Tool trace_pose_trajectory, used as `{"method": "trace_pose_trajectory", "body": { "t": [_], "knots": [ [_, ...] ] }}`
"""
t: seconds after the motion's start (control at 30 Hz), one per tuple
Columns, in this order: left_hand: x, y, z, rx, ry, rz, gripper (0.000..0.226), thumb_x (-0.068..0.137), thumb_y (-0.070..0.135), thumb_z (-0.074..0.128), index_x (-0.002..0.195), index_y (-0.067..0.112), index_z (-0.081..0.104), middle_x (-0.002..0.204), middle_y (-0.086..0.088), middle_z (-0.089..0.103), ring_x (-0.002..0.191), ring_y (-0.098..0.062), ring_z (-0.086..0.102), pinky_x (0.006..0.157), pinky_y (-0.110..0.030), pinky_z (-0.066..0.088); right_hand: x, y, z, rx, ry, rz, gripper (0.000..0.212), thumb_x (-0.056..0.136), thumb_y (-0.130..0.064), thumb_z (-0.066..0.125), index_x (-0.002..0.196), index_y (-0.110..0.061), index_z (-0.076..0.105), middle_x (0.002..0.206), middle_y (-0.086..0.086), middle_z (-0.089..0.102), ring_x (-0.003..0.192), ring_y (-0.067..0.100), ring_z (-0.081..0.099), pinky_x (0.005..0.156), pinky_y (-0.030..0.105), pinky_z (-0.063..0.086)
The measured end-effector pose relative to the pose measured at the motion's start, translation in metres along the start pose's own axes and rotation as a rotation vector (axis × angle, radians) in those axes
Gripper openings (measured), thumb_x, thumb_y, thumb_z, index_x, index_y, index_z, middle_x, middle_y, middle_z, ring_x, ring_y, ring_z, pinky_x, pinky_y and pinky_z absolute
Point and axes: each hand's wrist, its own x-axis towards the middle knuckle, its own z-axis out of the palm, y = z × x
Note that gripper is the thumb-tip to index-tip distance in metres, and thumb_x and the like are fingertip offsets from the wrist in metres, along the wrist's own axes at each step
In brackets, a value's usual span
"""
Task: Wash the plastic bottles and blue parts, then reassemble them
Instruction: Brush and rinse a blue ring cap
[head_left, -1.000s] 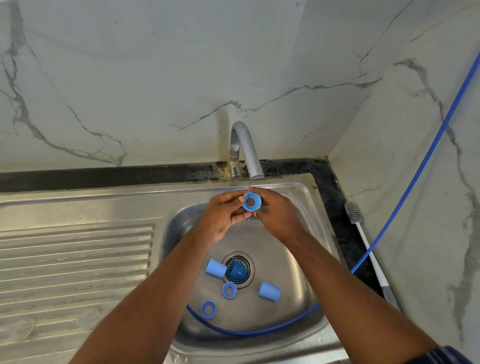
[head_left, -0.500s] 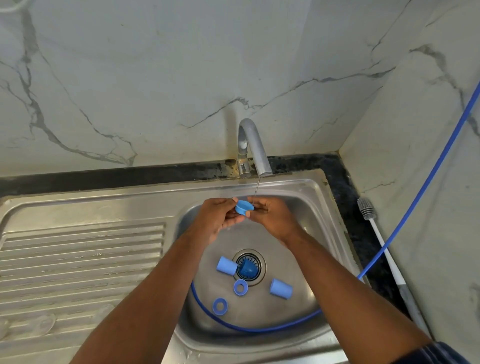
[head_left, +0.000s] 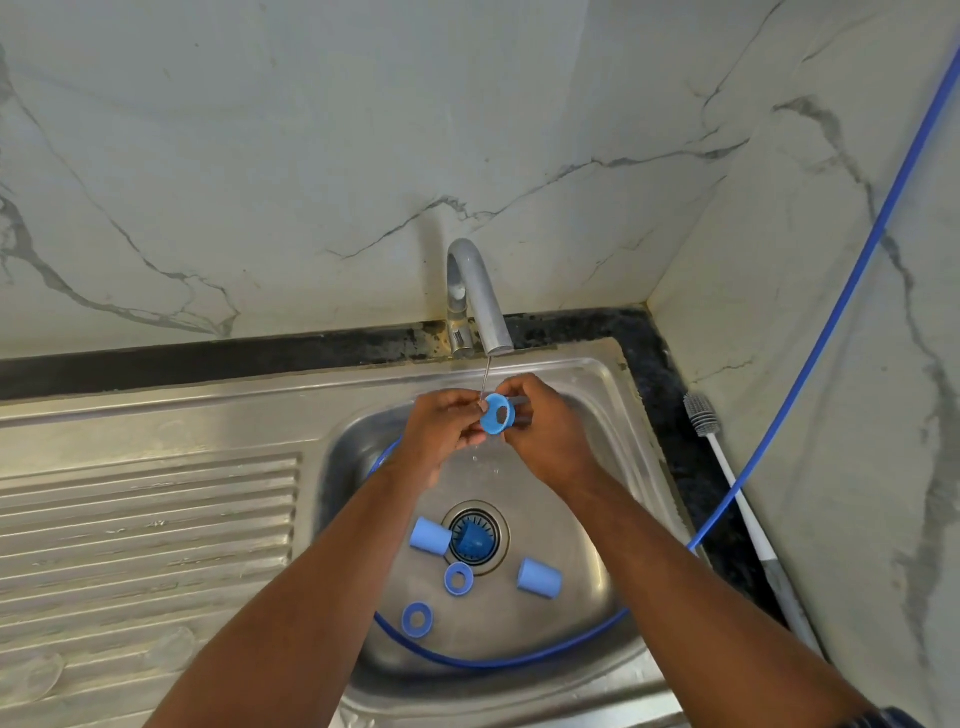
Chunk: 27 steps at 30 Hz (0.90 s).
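Closest to me, the steel sink has a blue hose curling along the front of its basin. The hose climbs out on the right and runs up the side wall. Just inside that curve lies a flat blue ring. A little farther in is a second blue ring, at the near edge of the drain strainer. To the right, apart from it, a short blue tube lies on its side. Another blue tube lies on its side against the strainer's left rim. A darker blue domed part sits in the strainer itself.

Beyond these, both arms reach over the basin. The left hand and the right hand meet under the tap, and each grip is closed on the same blue ring-shaped part, fingers pinching its rim from either side. Its hole faces me. A thin water stream falls onto it, and drops scatter below.

The ribbed drainboard stretches away to the left. On the dark surface right of the sink, a bottle brush lies along the wall with its grey bristle head pointing away. Farthest back stands the marble wall.
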Motion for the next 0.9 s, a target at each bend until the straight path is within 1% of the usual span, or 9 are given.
{"method": "trace_pose_trajectory", "body": {
  "t": [0.13,0.2,0.3,0.4,0.5,0.63,0.7,0.8,0.9],
  "knots": [
    [0.001,0.018,-0.007,0.123,0.049,0.16,0.018,0.086,0.001,0.076,0.102,0.008,0.075,0.099,-0.012,0.077,0.092,-0.026,0.076,0.082,-0.038,0.063,0.004,-0.01,0.001,-0.08,-0.007,-0.058,0.038,0.086,-0.006,0.074,0.108,-0.03,0.054,0.091,-0.016,0.063,0.081,-0.007,0.061,0.065,0.006,0.045],
    [0.004,0.021,-0.013,0.287,0.104,0.223,0.018,0.081,0.006,0.082,0.096,0.016,0.077,0.093,-0.005,0.078,0.089,-0.023,0.076,0.086,-0.043,0.062,0.008,-0.017,0.004,-0.073,-0.043,-0.057,0.039,0.087,-0.006,0.073,0.114,-0.03,0.058,0.097,-0.014,0.065,0.083,-0.005,0.06,0.068,0.006,0.043],
    [0.002,0.023,-0.021,0.527,0.191,0.265,0.015,0.078,0.018,0.086,0.091,0.019,0.078,0.085,0.004,0.077,0.08,-0.014,0.073,0.081,-0.034,0.06,0.011,-0.023,0.012,0.006,-0.109,-0.03,0.04,0.088,-0.011,0.074,0.122,-0.028,0.062,0.1,-0.016,0.064,0.087,-0.008,0.059,0.071,0.003,0.04],
    [-0.005,0.022,-0.023,0.721,0.235,0.275,0.012,0.081,0.023,0.083,0.088,0.015,0.078,0.084,0.0,0.076,0.075,-0.014,0.071,0.074,-0.029,0.059,0.011,-0.02,0.017,0.101,-0.205,0.042,0.048,0.084,-0.008,0.078,0.128,-0.022,0.063,0.106,-0.013,0.066,0.098,0.001,0.064,0.082,0.011,0.05],
    [-0.01,0.023,-0.026,0.708,0.221,0.131,0.009,0.087,0.017,0.078,0.091,0.009,0.077,0.083,-0.006,0.077,0.066,-0.014,0.073,0.064,-0.025,0.061,0.004,-0.015,0.017,0.361,-0.295,0.154,0.058,0.082,0.004,0.077,0.134,-0.015,0.059,0.117,-0.001,0.071,0.105,0.01,0.069,0.091,0.026,0.057],
    [-0.025,0.022,-0.026,0.497,0.114,-0.055,0.007,0.089,0.004,0.071,0.086,-0.002,0.075,0.071,-0.017,0.073,0.057,-0.024,0.07,0.065,-0.034,0.063,-0.011,-0.009,0.014,0.613,-0.278,0.263,0.039,0.086,-0.001,0.075,0.122,-0.014,0.065,0.111,0.006,0.075,0.107,0.021,0.071,0.093,0.035,0.058],
    [-0.033,0.017,-0.022,0.542,0.082,-0.061,0.011,0.091,0.008,0.068,0.084,0.002,0.075,0.071,-0.016,0.074,0.057,-0.021,0.068,0.06,-0.03,0.06,-0.019,-0.007,0.011,0.694,-0.289,0.307,0.031,0.089,-0.003,0.074,0.118,-0.011,0.067,0.108,0.008,0.076,0.106,0.025,0.072,0.094,0.041,0.059],
    [-0.046,0.013,-0.021,0.618,0.076,-0.044,0.017,0.097,0.018,0.063,0.089,0.007,0.073,0.077,-0.01,0.075,0.064,-0.019,0.068,0.056,-0.026,0.055,-0.03,-0.01,0.006,0.657,-0.309,0.321,0.017,0.091,-0.002,0.071,0.105,-0.011,0.069,0.1,0.008,0.075,0.096,0.023,0.073,0.089,0.037,0.06],
    [-0.057,0.013,-0.023,0.614,0.057,-0.038,0.018,0.1,0.014,0.059,0.104,0.002,0.072,0.094,-0.014,0.076,0.08,-0.025,0.072,0.065,-0.025,0.057,-0.035,-0.017,-0.002,0.497,-0.32,0.333,0.021,0.092,-0.005,0.071,0.112,0.001,0.068,0.101,0.013,0.072,0.089,0.02,0.07,0.082,0.03,0.061]
  ]
}}
